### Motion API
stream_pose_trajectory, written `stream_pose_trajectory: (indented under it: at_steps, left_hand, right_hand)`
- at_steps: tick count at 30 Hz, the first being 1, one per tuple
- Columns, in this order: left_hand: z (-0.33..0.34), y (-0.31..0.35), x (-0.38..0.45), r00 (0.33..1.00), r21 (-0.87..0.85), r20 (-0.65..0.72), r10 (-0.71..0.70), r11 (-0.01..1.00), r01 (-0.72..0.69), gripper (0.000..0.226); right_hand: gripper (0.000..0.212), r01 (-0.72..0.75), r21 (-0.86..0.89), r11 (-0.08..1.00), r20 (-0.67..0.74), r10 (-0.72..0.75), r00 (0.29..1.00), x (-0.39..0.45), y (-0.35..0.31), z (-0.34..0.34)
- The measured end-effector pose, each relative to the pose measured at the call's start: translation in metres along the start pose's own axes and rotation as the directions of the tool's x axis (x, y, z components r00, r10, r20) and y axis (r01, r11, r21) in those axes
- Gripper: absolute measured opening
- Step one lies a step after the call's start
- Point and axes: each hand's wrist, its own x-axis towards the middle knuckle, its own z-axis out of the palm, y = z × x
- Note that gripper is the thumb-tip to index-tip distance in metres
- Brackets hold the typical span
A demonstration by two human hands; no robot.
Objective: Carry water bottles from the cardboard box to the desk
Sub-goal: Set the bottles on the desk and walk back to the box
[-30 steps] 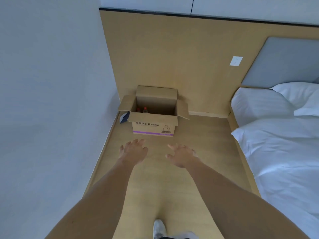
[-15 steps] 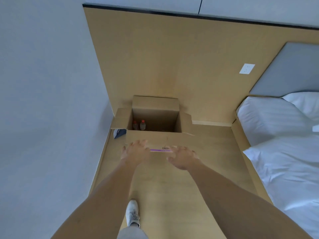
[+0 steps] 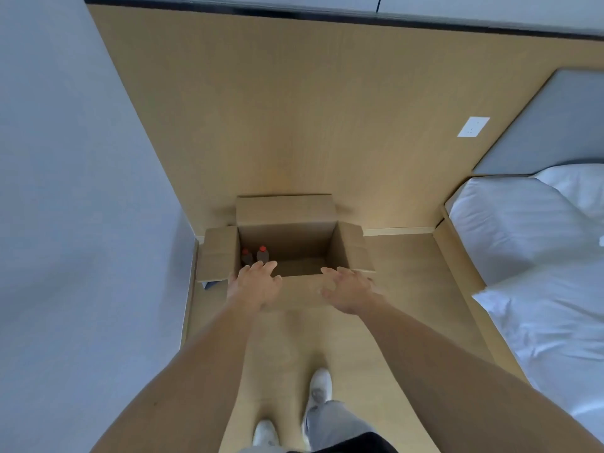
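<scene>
Nearest the camera, a pair of white shoes (image 3: 318, 387) stands planted on the pale wooden floor (image 3: 402, 266), both feet now side by side and just short of the box, where half a second ago only one showed mid-stride. The person has closed most of the gap.

Above them both bare arms reach forward. The left hand (image 3: 253, 284) has its fingers loosely spread and holds nothing; its fingertips have come over the near rim of the open brown cardboard box (image 3: 351, 253), where before they hung short of it. The right hand (image 3: 348, 289) is likewise empty, fingers relaxed and apart, over the near right part of the rim (whether either hand touches the cardboard I cannot tell).

Inside the box, in its left corner just beyond the left fingertips, stand two small red-capped water bottles (image 3: 256, 255), upright and close together. The rest of the box floor in view holds nothing.

Beyond is the tan wood wall panel (image 3: 294, 119) with a white wall socket (image 3: 473, 126), and to the right a bed with white sheets (image 3: 523, 230).

My reading: the approach is done and the reach into the box has begun. No bottle is lifted yet, and the desk is not in view.
</scene>
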Motion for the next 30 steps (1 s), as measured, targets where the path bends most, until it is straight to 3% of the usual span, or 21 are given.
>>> stream_pose_trajectory:
  at_steps: [7,17,24,30]
  left_hand:
    - [-0.004,-0.001,0.081,0.999,-0.004,0.031,-0.029,1.0,0.029,0.051]
    - [0.006,-0.025,0.227,0.972,-0.086,0.108,-0.209,0.972,0.219,0.053]
    - [0.072,-0.061,0.313,0.93,-0.14,0.15,-0.335,0.924,0.356,0.054]
    - [0.162,-0.092,0.394,0.912,-0.182,0.186,-0.364,0.9,0.397,0.053]
  right_hand:
    - [0.063,0.001,0.027,1.0,0.056,-0.002,0.998,0.094,0.007,-0.021]
    - [0.06,0.07,0.008,0.997,0.23,-0.07,0.971,0.273,0.009,-0.044]
    - [0.061,0.094,0.082,0.992,0.349,-0.117,0.93,0.379,-0.003,0.035]
    - [0.061,0.016,0.1,0.995,0.396,-0.055,0.917,0.477,-0.004,0.139]
